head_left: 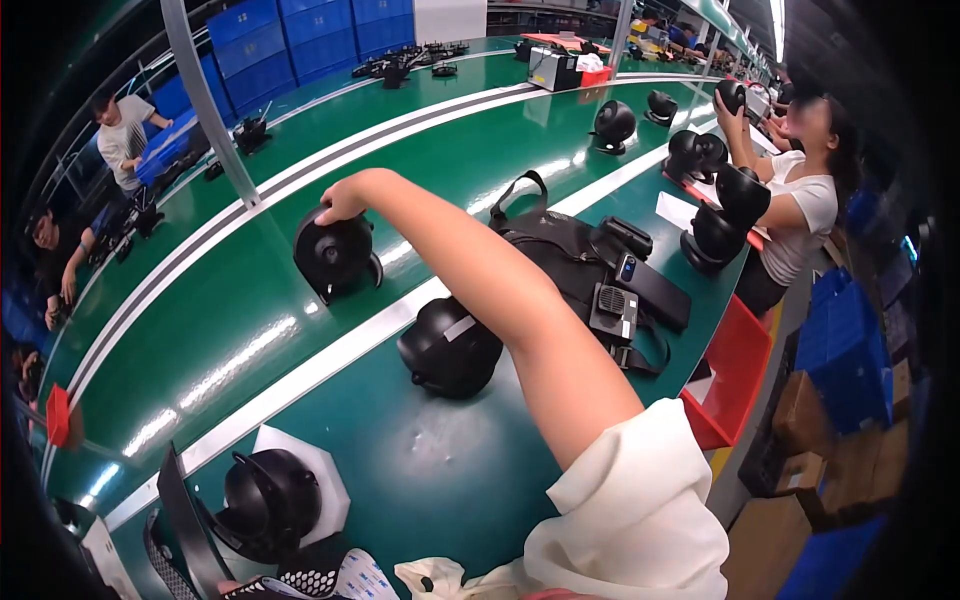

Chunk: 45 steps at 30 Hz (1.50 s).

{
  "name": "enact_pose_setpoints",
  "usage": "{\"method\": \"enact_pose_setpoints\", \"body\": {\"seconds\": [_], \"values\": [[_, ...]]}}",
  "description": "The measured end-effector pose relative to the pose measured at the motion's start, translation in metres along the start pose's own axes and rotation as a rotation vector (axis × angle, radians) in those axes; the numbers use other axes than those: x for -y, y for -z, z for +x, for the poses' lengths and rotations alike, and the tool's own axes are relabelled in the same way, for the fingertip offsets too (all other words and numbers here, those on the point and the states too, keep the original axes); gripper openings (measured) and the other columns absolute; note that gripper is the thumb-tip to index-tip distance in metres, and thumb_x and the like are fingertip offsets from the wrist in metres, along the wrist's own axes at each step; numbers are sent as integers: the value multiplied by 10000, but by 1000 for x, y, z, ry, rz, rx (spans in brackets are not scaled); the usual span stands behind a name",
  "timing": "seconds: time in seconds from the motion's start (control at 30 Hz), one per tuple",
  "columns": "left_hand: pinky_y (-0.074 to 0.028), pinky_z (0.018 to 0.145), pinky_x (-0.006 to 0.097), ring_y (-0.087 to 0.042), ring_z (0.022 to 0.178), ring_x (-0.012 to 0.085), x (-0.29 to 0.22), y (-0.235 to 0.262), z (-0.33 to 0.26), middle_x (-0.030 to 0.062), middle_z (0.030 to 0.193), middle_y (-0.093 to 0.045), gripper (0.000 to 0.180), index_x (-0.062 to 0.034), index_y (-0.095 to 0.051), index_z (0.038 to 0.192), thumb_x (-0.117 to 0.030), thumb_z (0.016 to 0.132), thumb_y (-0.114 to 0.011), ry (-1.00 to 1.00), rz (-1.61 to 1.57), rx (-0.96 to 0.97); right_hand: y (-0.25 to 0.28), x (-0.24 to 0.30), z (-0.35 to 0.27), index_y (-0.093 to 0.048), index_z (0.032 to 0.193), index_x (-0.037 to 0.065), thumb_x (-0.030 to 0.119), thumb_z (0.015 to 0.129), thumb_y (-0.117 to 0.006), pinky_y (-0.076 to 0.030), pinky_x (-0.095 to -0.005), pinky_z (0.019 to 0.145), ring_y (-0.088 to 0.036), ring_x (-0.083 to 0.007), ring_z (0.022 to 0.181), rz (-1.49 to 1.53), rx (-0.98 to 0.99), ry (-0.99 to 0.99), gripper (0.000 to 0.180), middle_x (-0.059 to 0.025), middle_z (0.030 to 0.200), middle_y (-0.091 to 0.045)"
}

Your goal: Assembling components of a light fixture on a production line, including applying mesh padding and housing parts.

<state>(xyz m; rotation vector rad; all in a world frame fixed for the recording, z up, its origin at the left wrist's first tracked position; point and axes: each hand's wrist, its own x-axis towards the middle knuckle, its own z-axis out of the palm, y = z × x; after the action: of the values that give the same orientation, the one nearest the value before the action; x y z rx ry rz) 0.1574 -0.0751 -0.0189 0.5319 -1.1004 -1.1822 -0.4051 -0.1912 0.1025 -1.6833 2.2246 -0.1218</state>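
Note:
My right arm reaches far out across the bench to the green conveyor. Out there my right hand [347, 196] is closed over the top rim of a black round housing [335, 258], which has a curved bracket at its side. A second black round housing [450, 350] sits on the bench under my forearm, partly hidden by it. At the lower left, another black housing [268, 500] rests on a white octagonal sheet [335, 490]. Only a sliver of my left hand [230, 588] shows at the bottom edge, its fingers hidden beside a dark strap with white dots.
A black harness [550, 240] with boxy electronics lies right of my arm. Several black housings stand farther along, near a co-worker [800, 210] lifting one. A red bin [735, 375] hangs at the bench's right edge. A metal post [210, 100] rises beyond the conveyor.

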Motion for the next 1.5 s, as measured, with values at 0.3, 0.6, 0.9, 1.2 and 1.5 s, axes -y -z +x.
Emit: {"method": "enact_pose_setpoints", "body": {"seconds": [0.3,0.6,0.9,1.2,1.5], "values": [[-409,640,287,-486,684,168,-64,-82,0,97,746,-523,461,68,-512,840,-355,709,-640,31,437,216,12,71,-77,-548,1009,-50,418,798,-528,-440,-366,804,-556,-337,919,107,-527,179,513,-215,953,-586],[-402,746,301,-473,764,177,-72,-114,-16,68,833,-510,278,11,-518,890,-151,713,-657,2,454,130,-64,221,-262,-476,958,-24,421,803,-515,-457,-430,603,-578,-358,689,434,31,846,473,-210,700,-573],[-429,744,313,-492,786,191,-61,-65,-28,74,889,-518,264,28,-506,972,-58,725,-545,345,411,115,19,-3,-250,-358,1286,174,117,769,-527,-494,-290,646,-595,-184,768,284,-433,-122,547,-124,948,-594],[-427,784,317,-500,834,198,-46,-51,-16,75,939,-515,343,10,-474,1052,-103,745,-577,467,124,80,-5,-273,-274,41,1302,459,166,845,-346,-350,-345,404,-473,-236,456,575,-517,-1208,667,-156,627,-482],[-397,794,264,-501,820,135,-46,-33,-13,85,910,-543,299,32,-468,1040,-127,810,-573,441,178,266,-12,-271,-256,89,1328,290,339,865,-395,-381,-363,481,-512,-247,595,627,-491,-1285,672,-202,846,-544]]}}
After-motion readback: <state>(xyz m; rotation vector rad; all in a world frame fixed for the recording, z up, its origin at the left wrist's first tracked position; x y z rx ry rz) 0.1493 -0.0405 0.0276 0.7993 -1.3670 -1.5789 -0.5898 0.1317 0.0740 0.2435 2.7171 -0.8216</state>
